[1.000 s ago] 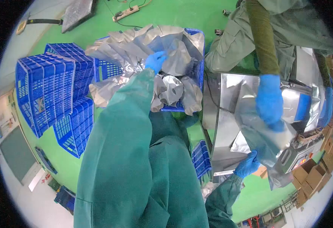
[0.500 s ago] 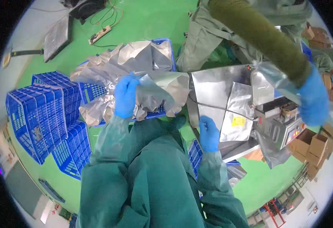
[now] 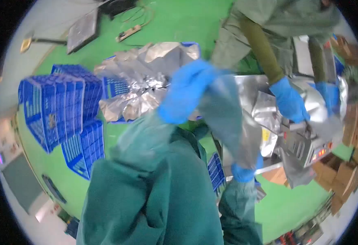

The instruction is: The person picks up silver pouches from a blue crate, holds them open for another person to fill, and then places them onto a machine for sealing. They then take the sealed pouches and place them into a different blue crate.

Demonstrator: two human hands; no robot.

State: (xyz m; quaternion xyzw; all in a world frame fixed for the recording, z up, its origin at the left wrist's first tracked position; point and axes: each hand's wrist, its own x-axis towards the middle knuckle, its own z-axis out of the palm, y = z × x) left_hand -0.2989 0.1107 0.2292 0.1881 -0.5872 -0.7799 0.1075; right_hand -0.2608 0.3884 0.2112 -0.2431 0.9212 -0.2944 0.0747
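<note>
My blue-gloved left hand [image 3: 187,90] is raised in front of me, its fingers closed on the end of a silver foil bag [image 3: 232,122], blurred by motion. From that hand the bag hangs down to the right, over the metal work surface. My right hand [image 3: 246,171], also in a blue glove, is by the bag's lower end, with its fingers mostly hidden behind the foil. Behind my left hand, a blue crate [image 3: 192,48] holds several crumpled foil bags [image 3: 140,96]. Another foil bag with a yellow label [image 3: 265,134] lies on the metal surface.
Across from me, a co-worker's gloved hands [image 3: 289,100] handle a foil bag at a metal machine [image 3: 305,149] with lit buttons. Blue crates [image 3: 56,108] are stacked at left. A power strip [image 3: 128,32] lies on the green floor; cardboard boxes [image 3: 344,175] stand at right.
My left hand has lifted a foil bag off the crate and carried it right, over the metal surface. The co-worker's hand has moved left to the machine. My view has shifted.
</note>
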